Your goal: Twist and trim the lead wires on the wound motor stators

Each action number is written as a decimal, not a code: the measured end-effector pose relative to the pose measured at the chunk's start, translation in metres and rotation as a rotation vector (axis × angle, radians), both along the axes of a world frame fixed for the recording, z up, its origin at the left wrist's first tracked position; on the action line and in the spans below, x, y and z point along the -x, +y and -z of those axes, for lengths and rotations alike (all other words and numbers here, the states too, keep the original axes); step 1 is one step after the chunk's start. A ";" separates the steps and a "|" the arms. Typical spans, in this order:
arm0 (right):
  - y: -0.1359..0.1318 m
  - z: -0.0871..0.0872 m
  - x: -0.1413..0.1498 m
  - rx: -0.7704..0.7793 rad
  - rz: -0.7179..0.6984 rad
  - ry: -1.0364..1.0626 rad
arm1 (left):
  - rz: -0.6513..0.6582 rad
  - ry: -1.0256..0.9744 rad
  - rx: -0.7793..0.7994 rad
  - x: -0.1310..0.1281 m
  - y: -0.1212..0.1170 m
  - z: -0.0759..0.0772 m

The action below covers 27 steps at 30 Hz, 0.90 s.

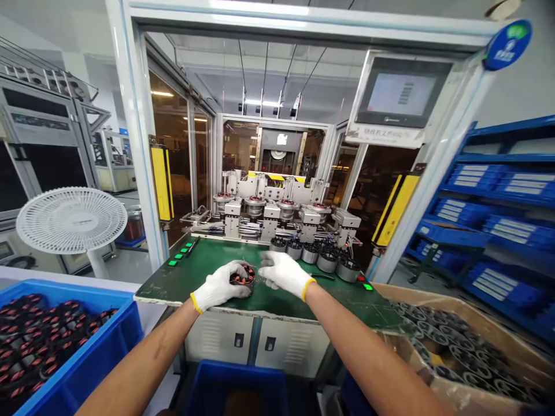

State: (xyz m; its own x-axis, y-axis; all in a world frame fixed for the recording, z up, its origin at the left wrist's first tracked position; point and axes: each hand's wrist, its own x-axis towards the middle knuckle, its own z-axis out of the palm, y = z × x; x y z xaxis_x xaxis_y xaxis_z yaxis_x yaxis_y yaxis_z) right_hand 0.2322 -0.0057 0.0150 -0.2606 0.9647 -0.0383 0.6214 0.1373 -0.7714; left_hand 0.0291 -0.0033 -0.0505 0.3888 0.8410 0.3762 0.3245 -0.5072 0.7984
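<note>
My left hand [219, 286], in a white glove with a yellow cuff, grips a round wound motor stator [243, 276] with dark red copper coils. The stator rests on the green workbench top [203, 271], and the glove hides part of it. My right hand [284, 274], gloved the same way, is held just right of the stator with its fingers apart. Thin wires [260, 278] stick out from the stator towards those fingers. Whether the fingers touch the wires is hard to tell.
Several grey cylindrical holders [327, 261] stand at the bench's far edge, before a coil-winding machine [269, 208]. A blue crate [78, 341] of wound stators sits left. A cardboard box [433, 300] of bare stator cores sits right. Yellow light curtains [394, 208] flank the machine opening.
</note>
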 end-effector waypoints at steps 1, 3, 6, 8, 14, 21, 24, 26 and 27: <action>0.004 0.003 0.009 0.039 -0.040 -0.051 | -0.009 0.011 -0.010 0.000 -0.001 0.000; 0.012 0.008 0.012 0.017 -0.082 -0.241 | -0.036 0.031 -0.023 0.002 -0.003 0.000; 0.020 0.003 -0.012 -0.193 0.027 -0.492 | -0.084 0.074 -0.048 0.003 -0.007 -0.001; 0.018 -0.007 -0.033 -0.301 0.184 -0.586 | -0.121 0.109 -0.065 0.003 -0.011 -0.003; -0.011 -0.022 -0.025 -0.460 0.017 -0.373 | -0.184 0.210 -0.092 0.000 -0.016 -0.004; -0.027 -0.008 -0.014 -0.448 -0.193 -0.881 | -0.201 0.333 -0.143 0.012 -0.025 -0.007; -0.040 -0.014 -0.019 -0.565 -0.121 -1.046 | -0.310 0.486 -0.315 0.008 -0.034 -0.016; -0.050 -0.019 -0.016 -0.648 -0.093 -1.101 | -0.449 0.600 -0.432 -0.003 -0.042 -0.025; -0.055 -0.021 -0.013 -0.694 -0.086 -1.115 | -0.531 0.643 -0.475 -0.010 -0.046 -0.031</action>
State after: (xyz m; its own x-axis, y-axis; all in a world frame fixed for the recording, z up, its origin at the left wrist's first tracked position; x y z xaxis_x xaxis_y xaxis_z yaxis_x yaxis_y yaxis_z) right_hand 0.2448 -0.0605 0.0355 -0.4730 0.8526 0.2222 0.8436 0.3655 0.3933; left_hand 0.0389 -0.0494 -0.0193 0.2514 0.7817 0.5708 0.9097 -0.3922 0.1365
